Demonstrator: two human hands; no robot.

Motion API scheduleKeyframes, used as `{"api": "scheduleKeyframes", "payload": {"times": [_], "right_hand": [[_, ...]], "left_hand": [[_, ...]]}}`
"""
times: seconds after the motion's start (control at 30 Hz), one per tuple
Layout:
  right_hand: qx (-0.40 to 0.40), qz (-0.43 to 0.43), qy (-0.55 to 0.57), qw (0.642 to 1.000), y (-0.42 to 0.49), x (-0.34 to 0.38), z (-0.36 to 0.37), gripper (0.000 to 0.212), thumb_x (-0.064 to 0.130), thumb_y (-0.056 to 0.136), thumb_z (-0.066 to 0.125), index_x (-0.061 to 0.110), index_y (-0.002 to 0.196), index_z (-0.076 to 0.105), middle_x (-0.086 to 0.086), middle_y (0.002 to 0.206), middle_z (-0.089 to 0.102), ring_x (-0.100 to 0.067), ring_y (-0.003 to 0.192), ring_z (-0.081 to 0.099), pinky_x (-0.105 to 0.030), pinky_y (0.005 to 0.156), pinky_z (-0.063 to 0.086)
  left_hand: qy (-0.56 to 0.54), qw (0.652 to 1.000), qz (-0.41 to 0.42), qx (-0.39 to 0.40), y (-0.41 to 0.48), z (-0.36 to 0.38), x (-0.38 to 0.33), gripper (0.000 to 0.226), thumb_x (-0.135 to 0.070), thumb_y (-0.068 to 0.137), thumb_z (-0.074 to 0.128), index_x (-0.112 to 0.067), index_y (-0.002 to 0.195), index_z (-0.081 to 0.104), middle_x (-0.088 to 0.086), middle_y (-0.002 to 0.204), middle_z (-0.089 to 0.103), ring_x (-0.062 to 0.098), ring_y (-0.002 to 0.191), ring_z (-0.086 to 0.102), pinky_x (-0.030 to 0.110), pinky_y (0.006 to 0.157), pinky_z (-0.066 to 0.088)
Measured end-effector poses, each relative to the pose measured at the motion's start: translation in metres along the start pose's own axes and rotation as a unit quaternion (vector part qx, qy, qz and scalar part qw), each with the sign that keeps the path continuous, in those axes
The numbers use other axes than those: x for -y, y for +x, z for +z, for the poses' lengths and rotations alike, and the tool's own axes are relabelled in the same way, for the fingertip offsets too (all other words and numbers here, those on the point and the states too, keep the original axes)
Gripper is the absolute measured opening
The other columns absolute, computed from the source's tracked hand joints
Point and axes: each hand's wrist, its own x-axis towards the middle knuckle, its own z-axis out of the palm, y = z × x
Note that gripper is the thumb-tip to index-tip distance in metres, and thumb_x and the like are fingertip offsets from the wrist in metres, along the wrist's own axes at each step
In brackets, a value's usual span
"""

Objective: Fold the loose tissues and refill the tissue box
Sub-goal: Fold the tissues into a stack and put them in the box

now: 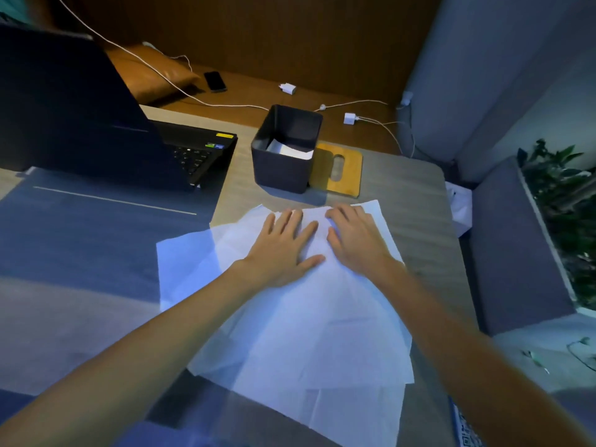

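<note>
Loose tissues lie spread on the counter, pressed flat under the straight, splayed fingers of the left hand and right hand, with the open tissue box just beyond the fingertips, nearer the left.

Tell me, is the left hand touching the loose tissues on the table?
Touching. The head view shows the left hand lying flat, fingers spread, directly on the loose tissues.

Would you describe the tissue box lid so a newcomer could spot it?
Find the open laptop at the left. Right of it stands the dark tissue box; the lid lies flat at its right side. It alone is yellow wood with an oval slot.
</note>
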Motion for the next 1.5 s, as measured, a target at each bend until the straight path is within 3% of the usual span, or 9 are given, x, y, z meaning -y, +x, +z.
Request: {"api": "scheduleKeyframes", "payload": {"times": [0.2, 0.37, 0.47, 0.77, 0.97, 1.1, 1.3, 1.4, 1.5], "right_hand": [[-0.021, 0.015, 0.033, 0.999, -0.013, 0.0, 0.004, 0.04, 0.024, 0.104, 0.043, 0.01, 0.14, 0.054, -0.013, 0.147, 0.049, -0.031, 0.136, 0.041, -0.041, 0.113, 0.028], [0.003, 0.077, 0.006, 0.997, -0.028, -0.001, 0.0, 0.049, 0.035, 0.108, 0.031, 0.016, 0.153, 0.038, -0.013, 0.16, 0.031, -0.03, 0.147, 0.027, -0.042, 0.121, 0.021], [-0.016, 0.108, -0.027, 0.994, -0.043, 0.007, -0.002, 0.052, 0.04, 0.108, 0.028, 0.021, 0.156, 0.03, -0.015, 0.166, 0.014, -0.035, 0.151, 0.016, -0.048, 0.123, 0.018], [0.061, 0.116, -0.03, 0.991, -0.074, 0.004, 0.0, 0.054, 0.041, 0.108, 0.02, 0.025, 0.16, 0.02, -0.004, 0.168, 0.013, -0.027, 0.154, 0.009, -0.048, 0.124, 0.005], [0.079, 0.148, -0.042, 0.985, -0.089, -0.01, -0.012, 0.057, 0.045, 0.107, 0.02, 0.022, 0.159, 0.019, -0.008, 0.167, 0.016, -0.029, 0.153, 0.013, -0.046, 0.123, 0.012], [0.066, 0.17, -0.025, 0.983, -0.077, -0.009, -0.026, 0.054, 0.047, 0.106, 0.03, 0.023, 0.154, 0.031, -0.007, 0.161, 0.029, -0.034, 0.144, 0.032, -0.049, 0.118, 0.028], [0.015, 0.111, 0.003, 0.994, -0.045, 0.006, -0.028, 0.048, 0.041, 0.107, 0.035, 0.022, 0.152, 0.037, -0.002, 0.159, 0.036, -0.025, 0.144, 0.033, -0.045, 0.118, 0.025], [0.074, 0.074, -0.003, 0.995, -0.039, 0.012, -0.009, 0.054, 0.043, 0.108, 0.026, 0.022, 0.158, 0.027, -0.004, 0.166, 0.021, -0.026, 0.153, 0.016, -0.046, 0.124, 0.011], [0.077, 0.121, -0.01, 0.99, -0.034, -0.004, 0.008, 0.061, 0.051, 0.106, 0.016, 0.024, 0.161, 0.014, -0.006, 0.169, 0.005, -0.027, 0.156, 0.001, -0.046, 0.126, 0.0]], "left_hand": [[-0.001, 0.999, 0.007, 0.031, -0.002, -0.008, 0.009, 0.076, -0.072, 0.097, 0.014, -0.034, 0.161, 0.002, 0.004, 0.169, -0.002, 0.025, 0.155, -0.005, 0.053, 0.123, 0.001], [0.01, 1.0, 0.012, 0.017, -0.004, -0.014, 0.015, 0.064, -0.066, 0.099, 0.023, -0.035, 0.155, 0.02, 0.009, 0.162, 0.019, 0.031, 0.152, 0.009, 0.053, 0.122, 0.011], [0.01, 0.999, 0.031, -0.009, -0.012, -0.017, -0.012, 0.058, -0.058, 0.103, 0.025, -0.033, 0.156, 0.024, 0.011, 0.164, 0.017, 0.033, 0.153, 0.007, 0.052, 0.124, 0.008], [-0.006, 0.999, 0.024, 0.036, -0.033, 0.003, -0.032, 0.062, -0.059, 0.104, 0.01, -0.036, 0.161, -0.002, 0.004, 0.169, -0.01, 0.025, 0.155, -0.012, 0.052, 0.124, -0.005], [-0.012, 0.998, 0.035, 0.058, -0.04, -0.005, -0.006, 0.066, -0.066, 0.101, 0.014, -0.038, 0.16, 0.003, 0.003, 0.17, -0.007, 0.024, 0.155, -0.01, 0.052, 0.124, -0.003], [-0.08, 0.997, 0.011, 0.011, -0.033, -0.012, -0.013, 0.061, -0.067, 0.098, 0.027, -0.039, 0.152, 0.027, 0.002, 0.165, 0.02, 0.027, 0.151, 0.015, 0.052, 0.121, 0.013], [-0.074, 0.997, -0.004, 0.004, 0.002, -0.025, -0.024, 0.069, -0.068, 0.099, 0.017, -0.036, 0.16, 0.011, 0.002, 0.17, 0.007, 0.031, 0.156, -0.001, 0.057, 0.123, 0.001], [-0.021, 0.999, 0.015, 0.04, 0.006, -0.015, -0.022, 0.072, -0.072, 0.097, 0.013, -0.038, 0.16, 0.005, 0.003, 0.17, 0.002, 0.031, 0.156, -0.004, 0.058, 0.123, -0.003], [0.018, 0.999, 0.014, 0.042, 0.008, -0.002, -0.011, 0.075, -0.076, 0.094, 0.008, -0.041, 0.159, -0.003, 0.003, 0.17, -0.01, 0.029, 0.155, -0.012, 0.058, 0.122, -0.006]]}}
